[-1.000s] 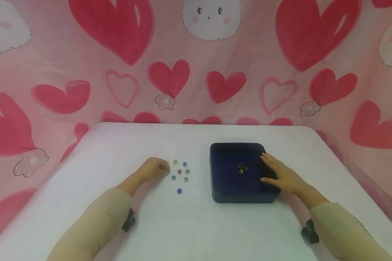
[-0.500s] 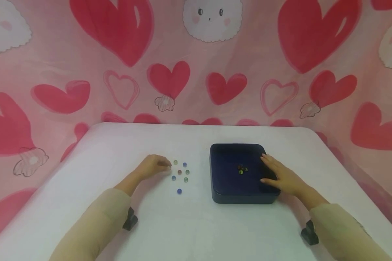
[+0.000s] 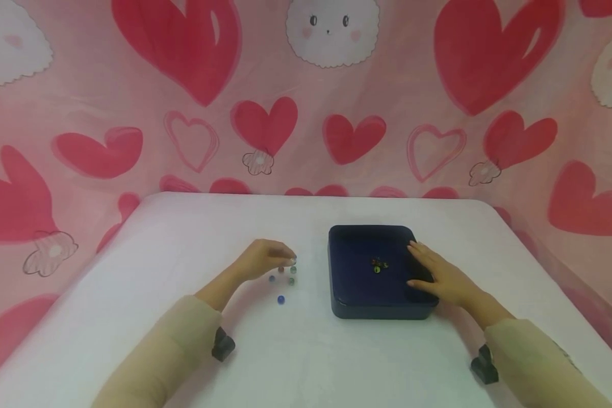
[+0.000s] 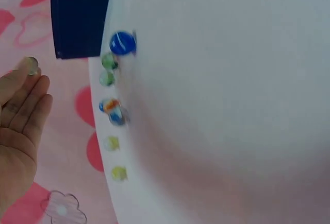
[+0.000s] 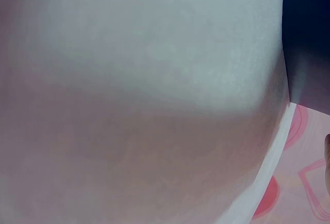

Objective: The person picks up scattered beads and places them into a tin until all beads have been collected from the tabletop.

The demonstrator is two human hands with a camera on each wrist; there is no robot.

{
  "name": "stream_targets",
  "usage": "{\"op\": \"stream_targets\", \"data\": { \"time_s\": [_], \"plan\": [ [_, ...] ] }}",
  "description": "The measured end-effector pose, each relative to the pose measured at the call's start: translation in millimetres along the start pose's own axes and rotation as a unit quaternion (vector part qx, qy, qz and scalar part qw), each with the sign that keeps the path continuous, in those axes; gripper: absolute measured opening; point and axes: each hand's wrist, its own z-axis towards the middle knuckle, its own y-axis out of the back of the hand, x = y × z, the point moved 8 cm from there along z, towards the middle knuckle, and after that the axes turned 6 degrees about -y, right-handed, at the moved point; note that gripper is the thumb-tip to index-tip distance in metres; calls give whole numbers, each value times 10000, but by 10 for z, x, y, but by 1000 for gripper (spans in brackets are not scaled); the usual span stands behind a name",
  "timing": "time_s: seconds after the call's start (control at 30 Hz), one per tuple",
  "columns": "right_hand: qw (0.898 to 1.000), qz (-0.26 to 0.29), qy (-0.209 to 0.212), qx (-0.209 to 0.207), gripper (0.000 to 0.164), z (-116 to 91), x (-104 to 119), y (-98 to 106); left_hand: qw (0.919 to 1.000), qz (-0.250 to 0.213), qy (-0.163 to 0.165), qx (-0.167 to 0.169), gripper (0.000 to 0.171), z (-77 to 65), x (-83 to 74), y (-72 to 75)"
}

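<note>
My left hand (image 3: 265,258) is above the loose marbles, pinching a clear glass marble (image 4: 33,66) between thumb and fingertips. Below it on the white table lie several marbles, among them a blue marble (image 3: 281,300) nearest me and a green marble (image 3: 292,281). In the left wrist view they form a rough row, with a yellow marble (image 4: 119,173) at one end. To the right stands a square dark blue tray (image 3: 385,311) with a small cluster of marbles (image 3: 378,266) inside. My right hand (image 3: 446,279) rests over the tray's right rim, fingers extended.
The white table (image 3: 306,362) has its far edge against a pink curtain (image 3: 306,85) printed with hearts. Dark devices hang under both wrists, the left device (image 3: 223,344) close above the tabletop.
My left hand has risen from the left side of the marbles and moved right, toward the tray, carrying a marble. My right hand and the tray have stayed put.
</note>
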Motion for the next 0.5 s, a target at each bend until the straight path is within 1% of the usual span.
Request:
{"op": "stream_targets", "data": {
  "time_s": [0.1,0.17,0.37,0.43,0.5],
  "plan": [
    [10000,-13,14,-3,76,-3,3,-4,9999,-76,-19,95,27,63,-68,-93],
    [10000,0,8,4,76,-5,3,-4,9998,-110,-113,135,27,105,-120,-144],
    [10000,41,-19,14,76,-5,2,10,9974,-65,-698,160,22,221,-307,-259],
    [10000,42,-11,12,75,-4,4,10,9962,-59,-851,185,22,252,-357,-297],
    [10000,67,10,-3,75,-4,4,7,9955,-52,-925,203,21,280,-395,-334]
  ]
}}
